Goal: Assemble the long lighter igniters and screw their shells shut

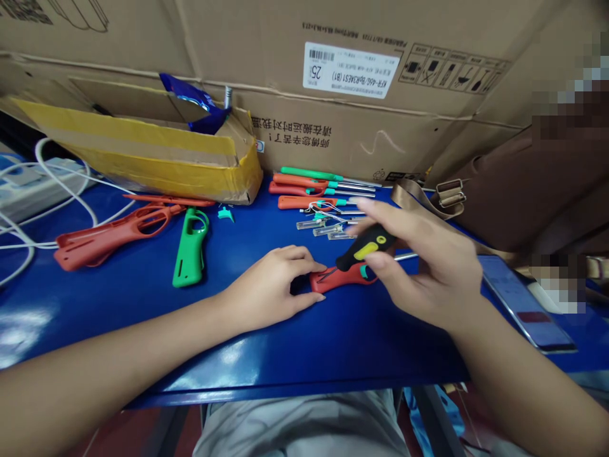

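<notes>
My right hand (pixel 423 266) grips a screwdriver (pixel 368 246) with a black and yellow handle. Its thin shaft slants down to the handle end of a red long-neck lighter (pixel 340 278) lying on the blue table. Fingers and thumb of my left hand (pixel 271 282) close around that same end of the lighter, holding it against the tabletop. Part of the lighter's metal neck shows beyond my right hand. Behind it lie several clear small tubes with wires (pixel 328 230) and several red and green lighters (pixel 309 187) with metal necks.
Red casing halves (pixel 109 238), a green casing (pixel 190 247) and a small teal piece (pixel 226 213) lie on the left. A yellow-taped carton (pixel 190 171) and white cables (pixel 61 212) stand behind them. A phone (pixel 526 304) and a strap (pixel 419 197) are on the right.
</notes>
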A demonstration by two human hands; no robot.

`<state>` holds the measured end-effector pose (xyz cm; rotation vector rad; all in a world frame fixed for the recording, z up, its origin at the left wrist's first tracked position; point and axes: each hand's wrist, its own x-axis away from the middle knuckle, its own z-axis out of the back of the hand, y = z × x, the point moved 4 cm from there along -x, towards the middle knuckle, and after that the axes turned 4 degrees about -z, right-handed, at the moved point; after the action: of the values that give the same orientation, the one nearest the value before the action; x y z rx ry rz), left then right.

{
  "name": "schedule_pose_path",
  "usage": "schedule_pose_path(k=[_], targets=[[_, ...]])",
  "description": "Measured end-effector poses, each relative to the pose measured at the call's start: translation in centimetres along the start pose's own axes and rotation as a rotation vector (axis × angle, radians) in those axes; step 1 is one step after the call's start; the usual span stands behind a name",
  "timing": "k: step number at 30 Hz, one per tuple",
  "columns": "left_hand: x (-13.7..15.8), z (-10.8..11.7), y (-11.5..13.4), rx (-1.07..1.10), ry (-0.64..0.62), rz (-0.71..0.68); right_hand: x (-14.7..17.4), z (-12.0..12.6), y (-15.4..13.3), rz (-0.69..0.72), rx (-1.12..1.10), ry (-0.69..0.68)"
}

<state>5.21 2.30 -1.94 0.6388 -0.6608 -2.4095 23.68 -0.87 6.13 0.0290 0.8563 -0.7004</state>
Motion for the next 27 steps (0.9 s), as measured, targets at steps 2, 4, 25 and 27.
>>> schedule_pose_path(k=[2, 4, 25, 27], targets=[[0.0, 0.0, 0.0, 0.0, 0.005, 0.002, 0.2, -0.2, 0.4, -0.062, -0.115, -0.099], [0.0, 0.0, 0.1, 0.002, 0.005, 0.009, 0.2, -0.4, 0.4, -0.085, -0.204, -0.147], [-0.2, 0.1, 0.5, 0.005, 0.015, 0.058, -0.1, -0.9, -1.3, -0.058, -0.087, 0.054], [-0.2, 0.1, 0.4, 0.01, 0.015, 0.053, 0.1, -1.0, -1.0, -0.128, -0.139, 0.029]])
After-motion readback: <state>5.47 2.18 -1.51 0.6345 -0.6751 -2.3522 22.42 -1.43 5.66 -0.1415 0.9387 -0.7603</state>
